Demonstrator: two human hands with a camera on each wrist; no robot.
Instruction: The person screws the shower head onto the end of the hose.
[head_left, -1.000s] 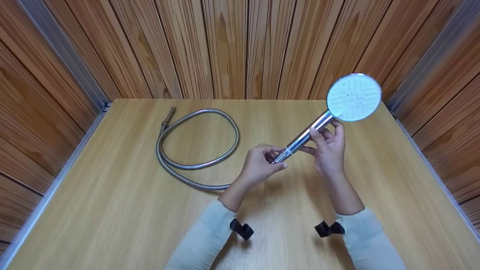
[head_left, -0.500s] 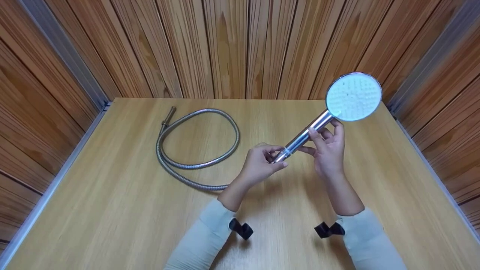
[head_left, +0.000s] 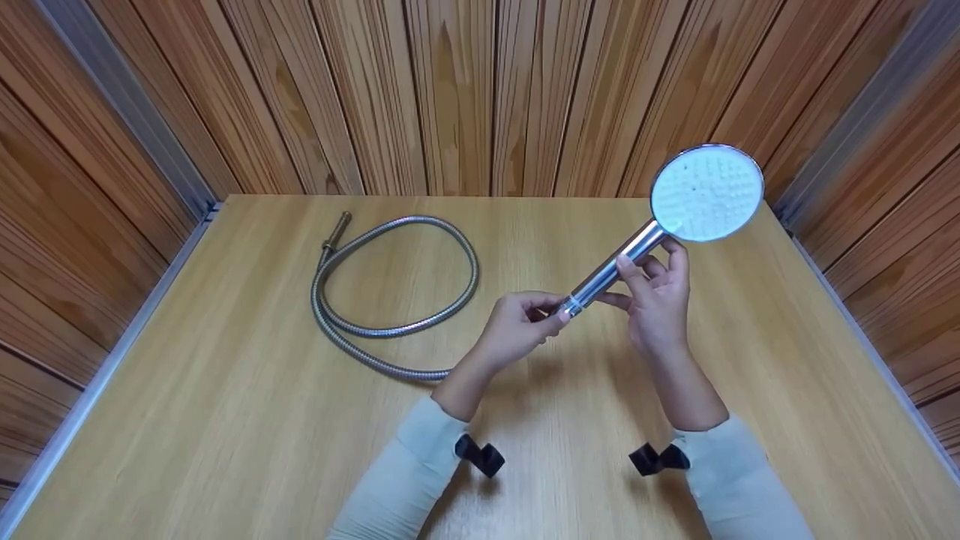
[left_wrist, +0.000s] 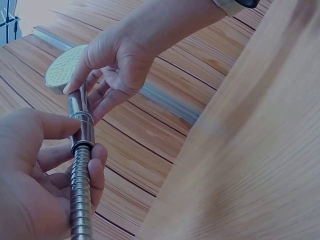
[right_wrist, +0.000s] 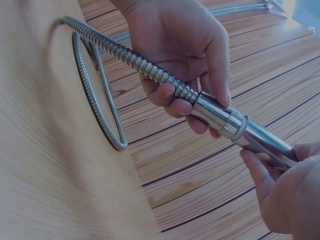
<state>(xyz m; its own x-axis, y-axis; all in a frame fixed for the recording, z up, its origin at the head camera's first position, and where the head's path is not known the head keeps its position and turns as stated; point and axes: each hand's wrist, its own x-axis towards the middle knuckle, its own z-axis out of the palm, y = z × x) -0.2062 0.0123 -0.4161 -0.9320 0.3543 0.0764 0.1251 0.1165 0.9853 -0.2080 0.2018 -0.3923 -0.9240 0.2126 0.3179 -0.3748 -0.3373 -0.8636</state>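
Note:
In the head view, a chrome hand shower (head_left: 707, 193) with a round, pale spray face is held tilted above the table. My right hand (head_left: 660, 307) grips its handle just below the head, thumb on the near side. At the handle's lower end, my left hand (head_left: 517, 330) pinches the smooth chrome connector (right_wrist: 212, 111) of a ribbed metal shower hose (left_wrist: 80, 195) between thumb and fingers. The connector lines up with the handle, close against its ringed end, as the right wrist view shows. From there the hose runs back through my left hand's curled fingers.
The rest of the hose lies looped on the wooden table (head_left: 225, 420), left of centre. Its other end (head_left: 339, 229), a slim metal fitting, points toward the back edge. Wood-panelled walls (head_left: 450, 97) rise behind and on both sides.
My left thumb has shifted up and drawn back along the connector, and the left forearm has edged left. The right hand and the hand shower stay almost still.

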